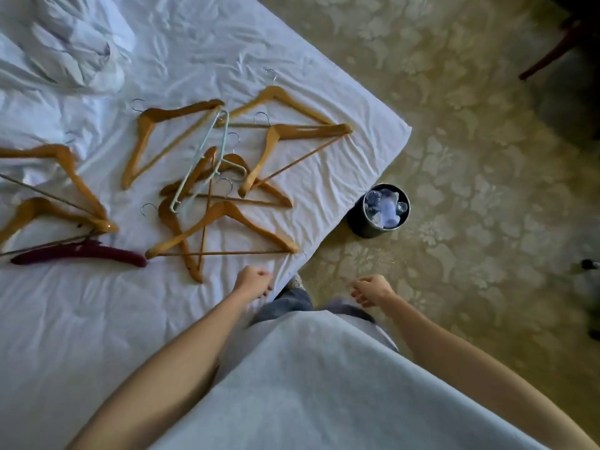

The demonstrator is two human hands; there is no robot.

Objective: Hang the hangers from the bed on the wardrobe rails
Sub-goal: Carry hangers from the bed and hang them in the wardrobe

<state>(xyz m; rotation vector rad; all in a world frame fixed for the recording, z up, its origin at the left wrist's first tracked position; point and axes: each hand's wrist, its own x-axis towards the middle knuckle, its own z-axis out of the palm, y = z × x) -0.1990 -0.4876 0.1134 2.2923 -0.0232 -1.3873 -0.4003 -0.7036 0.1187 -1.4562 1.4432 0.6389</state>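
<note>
Several wooden hangers (224, 235) lie in a loose, overlapping heap on the white bed sheet (97, 319). A pale green plastic hanger (201, 160) rests across the heap. A dark red padded hanger (81, 253) lies at the left, near two more wooden ones (65, 164). My left hand (255, 280) hovers over the bed's near edge, just below the closest wooden hanger, fingers curled with nothing in them. My right hand (370, 289) hangs over the carpet beside the bed corner, fingers also curled and empty. No wardrobe or rail is in view.
A small round bin (378, 216) filled with crumpled plastic stands on the patterned carpet (470, 157) by the bed corner. Rumpled white bedding (71, 50) lies at the upper left. A dark chair leg (552, 56) shows at the top right.
</note>
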